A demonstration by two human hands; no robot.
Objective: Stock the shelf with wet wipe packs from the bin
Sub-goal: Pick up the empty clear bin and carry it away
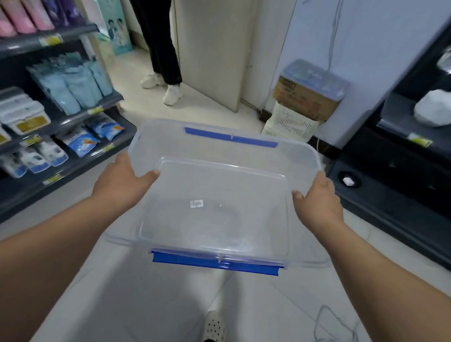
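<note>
A clear plastic bin with blue latches hangs in the air above the floor, and nothing lies inside it. My left hand grips its left rim, thumb curled over the edge. My right hand grips the right rim the same way. Wet wipe packs in blue and white wrappers lie in rows on the dark shelf at the left, on its lower tiers.
A person in black trousers and white shoes stands ahead near a beige door. A white basket under a cardboard box sits by the wall. A dark shelf unit lines the right. Cables lie on the floor at lower right.
</note>
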